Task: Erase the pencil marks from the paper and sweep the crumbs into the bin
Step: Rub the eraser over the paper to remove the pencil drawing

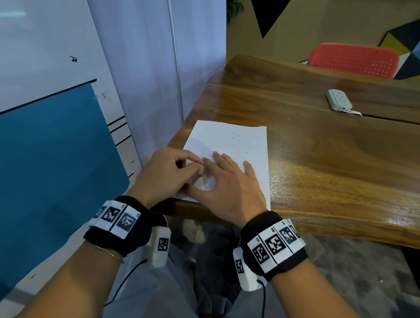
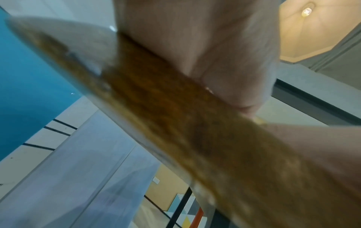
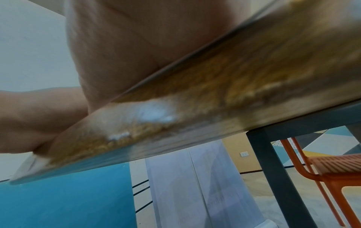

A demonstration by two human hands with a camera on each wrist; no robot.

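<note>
**Erasing near the bottom of the sheet, crumbs not yet swept**

From the head view, my left hand (image 1: pixel 166 167) has its fingers (image 1: pixel 191 163) curled and pinched round something small and pale at their tips, I judge the eraser, though it is mostly hidden. My right hand (image 1: pixel 229 184) lies flat with straight, spread fingers pressing the white sheet of paper (image 1: pixel 229 145) onto the brown wooden bench (image 1: pixel 326 152), near its front left corner. Small dark specks, which may be crumbs or leftover marks, dot the upper part of the sheet. A white power strip (image 1: pixel 338 100) lies well apart, and a red perforated chair (image 1: pixel 353 59) stands beyond the bench. I see no bin.

The left wrist view is blurred: only palm and the bench edge.

The right wrist view shows the same: palm and bench edge.

My judgement: erasing is under way; sweeping is wholly left.
</note>
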